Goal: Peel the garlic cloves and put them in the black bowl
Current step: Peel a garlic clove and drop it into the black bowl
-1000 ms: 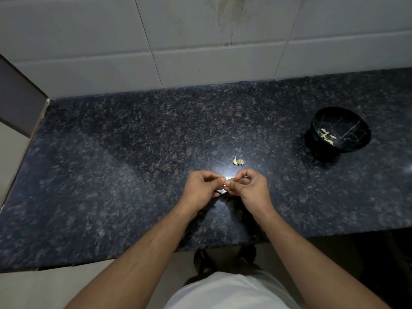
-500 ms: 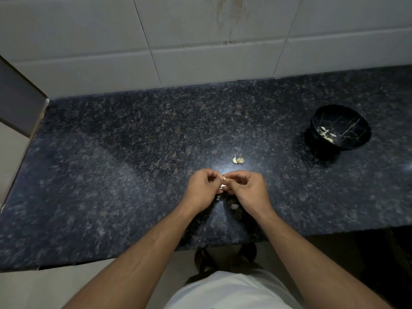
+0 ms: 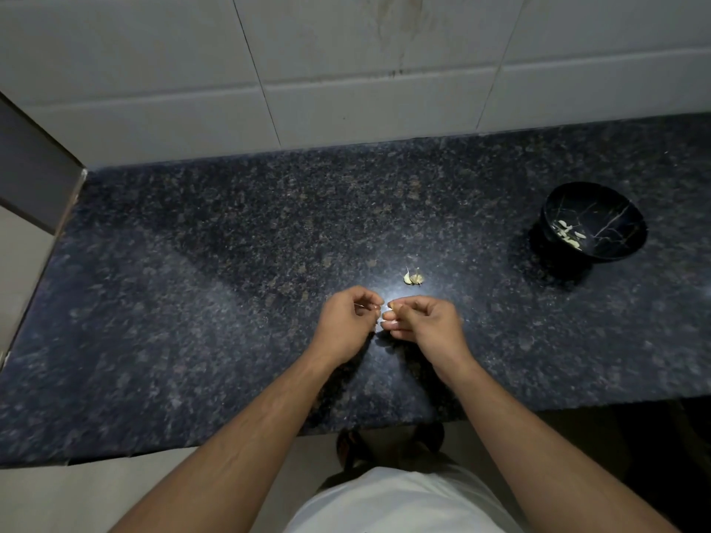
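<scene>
Left hand [image 3: 352, 321]: we pinch the skin.
Right hand [image 3: 427, 321]: we grasp the garlic clove [image 3: 386, 316]; strip skin fully before the black bowl [image 3: 594, 221].

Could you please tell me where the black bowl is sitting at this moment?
In the head view the black bowl stands on the dark granite counter at the far right, beyond the right hand, with a few peeled cloves inside.

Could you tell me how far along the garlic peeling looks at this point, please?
Done: several pale peeled cloves lie in the black bowl. In hand: the left hand and right hand pinch something small and pale between them, probably a clove. Left: a few garlic pieces on the countertop.
</scene>
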